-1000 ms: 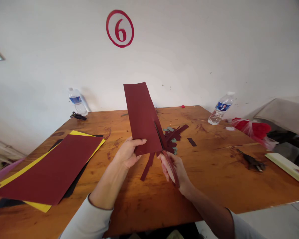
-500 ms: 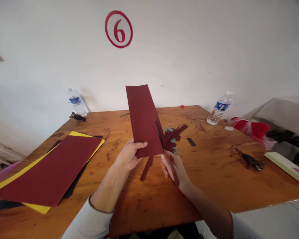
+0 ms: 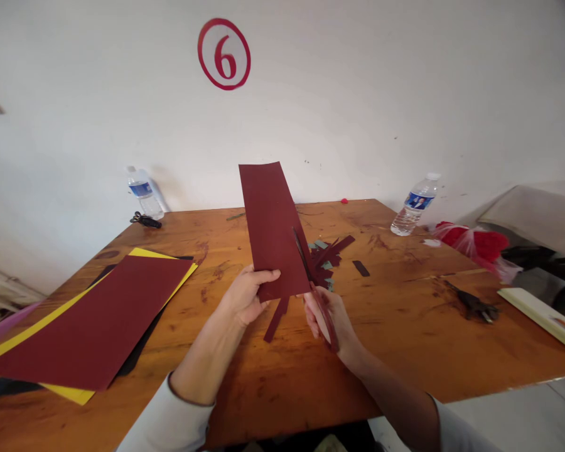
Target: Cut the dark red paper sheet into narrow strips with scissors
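My left hand pinches the lower left corner of a dark red paper sheet, thumb on its face and fingers behind. The sheet stands raised above the table. In my right hand is a pair of red-handled scissors, their dark blades pointing up along the sheet's right edge near its lower corner. Whether the blades bite into the paper is hard to make out. Below the sheet lies a narrow dark red strip. Behind the scissors sits a heap of dark red and grey-green paper scraps.
Red, yellow and black sheets lie stacked on the left of the wooden table. Two water bottles stand at the back corners. A black plug and a white box lie at right, by a red bundle.
The paper sheet has shifted very slightly down and right with my left hand. My right hand and the scissors stay almost where they were.
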`<state>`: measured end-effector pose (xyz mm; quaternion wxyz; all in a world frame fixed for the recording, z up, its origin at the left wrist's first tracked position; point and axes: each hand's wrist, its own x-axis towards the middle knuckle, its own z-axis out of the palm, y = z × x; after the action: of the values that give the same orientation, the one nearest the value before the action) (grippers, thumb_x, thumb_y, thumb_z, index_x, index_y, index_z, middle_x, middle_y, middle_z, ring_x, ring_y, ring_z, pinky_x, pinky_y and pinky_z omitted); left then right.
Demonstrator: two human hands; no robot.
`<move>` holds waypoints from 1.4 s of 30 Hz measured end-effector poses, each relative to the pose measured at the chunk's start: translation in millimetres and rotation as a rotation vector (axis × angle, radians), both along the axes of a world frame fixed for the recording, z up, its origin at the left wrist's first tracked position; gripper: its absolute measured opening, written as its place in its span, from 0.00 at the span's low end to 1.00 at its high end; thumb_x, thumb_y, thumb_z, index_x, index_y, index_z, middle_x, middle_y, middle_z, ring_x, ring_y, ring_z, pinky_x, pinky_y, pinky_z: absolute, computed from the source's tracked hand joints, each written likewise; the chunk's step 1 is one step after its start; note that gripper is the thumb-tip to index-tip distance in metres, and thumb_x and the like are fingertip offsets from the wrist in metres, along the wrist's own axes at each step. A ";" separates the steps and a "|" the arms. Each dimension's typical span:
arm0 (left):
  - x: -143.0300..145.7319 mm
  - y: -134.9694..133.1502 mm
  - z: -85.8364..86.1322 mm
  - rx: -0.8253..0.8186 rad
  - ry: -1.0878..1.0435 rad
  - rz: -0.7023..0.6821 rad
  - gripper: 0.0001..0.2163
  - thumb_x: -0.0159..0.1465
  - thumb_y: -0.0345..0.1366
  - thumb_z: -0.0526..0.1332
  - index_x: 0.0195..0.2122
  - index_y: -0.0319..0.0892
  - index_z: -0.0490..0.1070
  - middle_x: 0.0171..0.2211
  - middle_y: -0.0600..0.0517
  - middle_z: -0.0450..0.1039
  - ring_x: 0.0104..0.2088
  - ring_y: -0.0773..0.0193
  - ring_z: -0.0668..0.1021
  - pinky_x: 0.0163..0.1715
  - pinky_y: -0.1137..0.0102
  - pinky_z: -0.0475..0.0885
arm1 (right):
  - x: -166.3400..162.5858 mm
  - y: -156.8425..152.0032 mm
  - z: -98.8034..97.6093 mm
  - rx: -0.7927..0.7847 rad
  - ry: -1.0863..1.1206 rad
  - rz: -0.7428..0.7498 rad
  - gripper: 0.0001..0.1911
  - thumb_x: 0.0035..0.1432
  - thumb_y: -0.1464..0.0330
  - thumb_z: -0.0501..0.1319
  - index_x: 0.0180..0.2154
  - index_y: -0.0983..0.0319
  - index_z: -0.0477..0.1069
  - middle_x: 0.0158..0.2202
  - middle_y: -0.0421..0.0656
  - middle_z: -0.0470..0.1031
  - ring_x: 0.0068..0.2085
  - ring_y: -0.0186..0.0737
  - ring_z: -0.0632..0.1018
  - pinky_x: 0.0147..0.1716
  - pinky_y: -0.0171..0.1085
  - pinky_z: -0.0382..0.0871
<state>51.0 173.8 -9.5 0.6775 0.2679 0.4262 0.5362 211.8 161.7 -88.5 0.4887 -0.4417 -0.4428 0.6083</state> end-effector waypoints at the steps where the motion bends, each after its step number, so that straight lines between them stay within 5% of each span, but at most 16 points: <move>1: -0.1 0.0 -0.3 0.000 -0.001 0.000 0.09 0.50 0.19 0.67 0.32 0.34 0.80 0.31 0.45 0.84 0.29 0.61 0.82 0.30 0.70 0.80 | -0.2 -0.3 0.2 0.000 0.004 0.000 0.24 0.47 0.47 0.66 0.24 0.56 0.60 0.13 0.30 0.58 0.11 0.28 0.60 0.08 0.31 0.53; 42: -0.3 -2.4 7.5 -0.061 -0.041 0.004 0.10 0.52 0.17 0.64 0.35 0.32 0.79 0.32 0.45 0.84 0.29 0.62 0.83 0.30 0.71 0.81 | -0.6 -3.2 6.7 -0.050 -0.022 -0.004 0.21 0.44 0.50 0.67 0.27 0.58 0.66 0.11 0.29 0.59 0.10 0.28 0.61 0.07 0.30 0.54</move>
<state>50.7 171.3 -2.0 0.6929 0.2353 0.4288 0.5299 211.2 158.5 -81.7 0.4739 -0.4613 -0.4321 0.6131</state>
